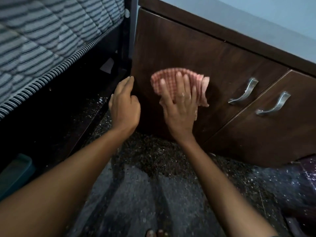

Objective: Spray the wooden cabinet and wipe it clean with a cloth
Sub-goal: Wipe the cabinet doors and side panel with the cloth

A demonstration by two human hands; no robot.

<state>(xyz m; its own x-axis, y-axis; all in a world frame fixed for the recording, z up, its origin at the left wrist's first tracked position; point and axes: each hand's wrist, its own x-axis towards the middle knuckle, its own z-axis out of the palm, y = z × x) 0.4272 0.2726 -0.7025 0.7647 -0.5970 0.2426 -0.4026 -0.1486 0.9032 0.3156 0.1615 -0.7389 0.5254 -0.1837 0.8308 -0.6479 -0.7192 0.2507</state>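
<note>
A striped mattress (51,40) lay at the far left. The left hand (124,103) rested at the left edge of the cabinet (196,53), its fingers (129,82) loose and nearly straight, holding nothing. Just right of it, the right hand (179,106) pressed the checked cloth (158,77) flat against the left door, with its fingers spread and straight, not curled round the cloth. The cloth lay under and above those fingertips. Its long side ran across the door, toward the two metal handles (243,93) well to the right. The right hand was plainly placed to carry the wipe, probably sideways toward the handles.
</note>
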